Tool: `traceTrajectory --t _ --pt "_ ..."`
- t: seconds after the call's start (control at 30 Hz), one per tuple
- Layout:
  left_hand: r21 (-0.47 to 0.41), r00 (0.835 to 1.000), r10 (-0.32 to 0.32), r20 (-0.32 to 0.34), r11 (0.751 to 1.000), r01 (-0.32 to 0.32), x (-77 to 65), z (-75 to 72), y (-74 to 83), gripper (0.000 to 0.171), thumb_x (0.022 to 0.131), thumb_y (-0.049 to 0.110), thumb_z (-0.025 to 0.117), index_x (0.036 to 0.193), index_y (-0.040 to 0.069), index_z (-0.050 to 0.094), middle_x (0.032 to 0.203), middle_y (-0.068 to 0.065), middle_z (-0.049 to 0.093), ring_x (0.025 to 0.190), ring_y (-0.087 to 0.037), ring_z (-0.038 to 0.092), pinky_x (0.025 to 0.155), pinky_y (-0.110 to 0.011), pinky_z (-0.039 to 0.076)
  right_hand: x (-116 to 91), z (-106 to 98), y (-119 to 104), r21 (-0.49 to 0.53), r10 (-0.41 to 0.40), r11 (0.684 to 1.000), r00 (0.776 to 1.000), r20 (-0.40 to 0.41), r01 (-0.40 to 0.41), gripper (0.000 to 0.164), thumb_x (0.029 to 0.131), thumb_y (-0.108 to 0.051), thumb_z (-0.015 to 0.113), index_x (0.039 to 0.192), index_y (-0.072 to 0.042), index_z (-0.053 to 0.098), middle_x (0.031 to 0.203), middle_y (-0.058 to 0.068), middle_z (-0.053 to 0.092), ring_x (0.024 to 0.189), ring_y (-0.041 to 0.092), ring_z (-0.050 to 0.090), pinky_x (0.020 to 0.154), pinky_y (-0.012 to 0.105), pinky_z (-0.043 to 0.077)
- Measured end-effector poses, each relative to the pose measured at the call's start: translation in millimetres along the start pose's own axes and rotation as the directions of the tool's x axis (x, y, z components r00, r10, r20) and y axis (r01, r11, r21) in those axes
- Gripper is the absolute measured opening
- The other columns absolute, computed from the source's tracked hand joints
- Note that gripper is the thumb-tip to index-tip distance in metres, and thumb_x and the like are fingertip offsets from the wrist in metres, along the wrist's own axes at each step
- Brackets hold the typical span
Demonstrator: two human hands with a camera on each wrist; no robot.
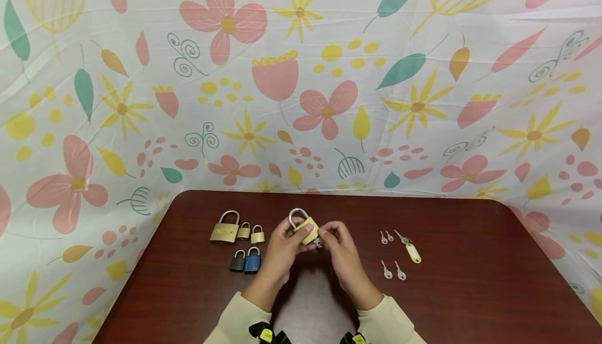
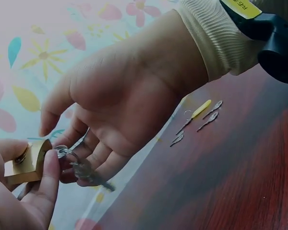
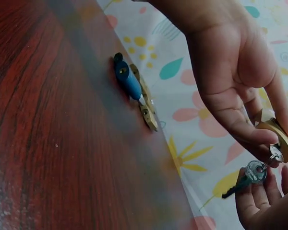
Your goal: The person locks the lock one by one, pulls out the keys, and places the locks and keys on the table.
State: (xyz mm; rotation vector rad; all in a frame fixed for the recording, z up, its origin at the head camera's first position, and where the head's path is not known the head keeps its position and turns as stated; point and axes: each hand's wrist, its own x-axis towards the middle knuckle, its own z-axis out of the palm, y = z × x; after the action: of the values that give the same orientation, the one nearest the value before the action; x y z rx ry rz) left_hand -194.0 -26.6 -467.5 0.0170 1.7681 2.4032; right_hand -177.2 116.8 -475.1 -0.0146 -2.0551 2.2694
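Observation:
My left hand (image 1: 282, 247) grips a brass padlock (image 1: 312, 222), its thumb across the body and its shackle up to the left. A key (image 3: 275, 153) sits at the padlock's base, joined by a ring to a second key (image 3: 255, 171) that hangs loose. My right hand (image 1: 345, 258) is beside these keys. In the left wrist view its fingers (image 2: 98, 160) lie loosely bent behind the ring, and its thumb stands apart from them. Whether the shackle is released cannot be told.
On the table's left lie a large brass padlock (image 1: 224, 232), two small brass ones, a black padlock (image 1: 237, 263) and a blue padlock (image 1: 252, 264). At right lie several loose keys (image 1: 387, 272) and a key with a yellow tag (image 1: 413, 253). A flowered cloth (image 1: 329, 166) hangs behind the table.

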Motion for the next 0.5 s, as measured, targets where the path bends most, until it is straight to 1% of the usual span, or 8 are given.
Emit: traceTrajectory --t 0.1,0.17,0.27,0.4,0.5 --pt "-0.026 0.999 -0.006 -0.034 1.0 0.005 1.1 -1.1 0.0 0.03 0.094 0.016 0.072 0.117 0.001 0.06 0.098 -0.003 0.067 0.082 -0.014 0.067 0.071 -0.03 0.061 -0.1 -0.4 2.3 -0.031 -0.022 0.999 0.999 0.024 0.023 0.016 0.1 -0.007 0.057 0.113 0.003 0.055 0.102 0.004 0.057 0.086 0.011 0.056 0.079 0.025 0.049" --pt "-0.026 0.998 -0.01 -0.055 1.0 0.008 1.2 -1.5 0.1 0.029 0.093 0.016 0.073 0.115 0.001 0.061 0.095 -0.002 0.068 0.079 -0.013 0.067 0.068 -0.029 0.061 -0.6 -0.5 2.9 -0.036 -0.031 0.999 0.999 0.04 0.033 0.017 0.099 -0.004 0.058 0.115 0.003 0.056 0.102 0.007 0.057 0.086 0.01 0.058 0.078 0.025 0.05" --pt "-0.01 0.997 -0.016 -0.08 1.0 0.016 1.5 -1.9 0.4 0.027 0.092 0.017 0.074 0.111 0.002 0.063 0.091 -0.001 0.069 0.075 -0.011 0.066 0.066 -0.027 0.059 -1.6 -0.6 2.9 -0.043 -0.025 0.999 0.998 0.051 0.027 0.02 0.097 -0.002 0.06 0.115 0.003 0.055 0.103 0.009 0.059 0.084 0.008 0.061 0.077 0.024 0.052" --pt "0.0 0.996 -0.008 -0.092 1.0 0.008 2.2 -2.3 0.5 0.027 0.093 0.018 0.073 0.11 0.0 0.063 0.089 -0.001 0.068 0.076 -0.011 0.066 0.068 -0.026 0.058 -1.8 -0.3 2.6 -0.062 -0.001 0.998 0.998 0.056 0.004 0.02 0.095 -0.004 0.064 0.111 0.002 0.054 0.094 0.007 0.063 0.078 0.011 0.065 0.071 0.026 0.053" --pt "-0.011 0.996 0.004 -0.089 1.0 -0.005 1.8 -2.4 1.7 0.028 0.095 0.018 0.07 0.112 -0.003 0.061 0.089 -0.002 0.068 0.077 -0.012 0.066 0.071 -0.026 0.058 -0.8 -0.5 3.0 -0.09 -0.006 0.996 0.998 0.061 0.012 0.017 0.095 -0.006 0.067 0.106 0.001 0.057 0.089 0.006 0.064 0.076 0.015 0.066 0.069 0.027 0.052"
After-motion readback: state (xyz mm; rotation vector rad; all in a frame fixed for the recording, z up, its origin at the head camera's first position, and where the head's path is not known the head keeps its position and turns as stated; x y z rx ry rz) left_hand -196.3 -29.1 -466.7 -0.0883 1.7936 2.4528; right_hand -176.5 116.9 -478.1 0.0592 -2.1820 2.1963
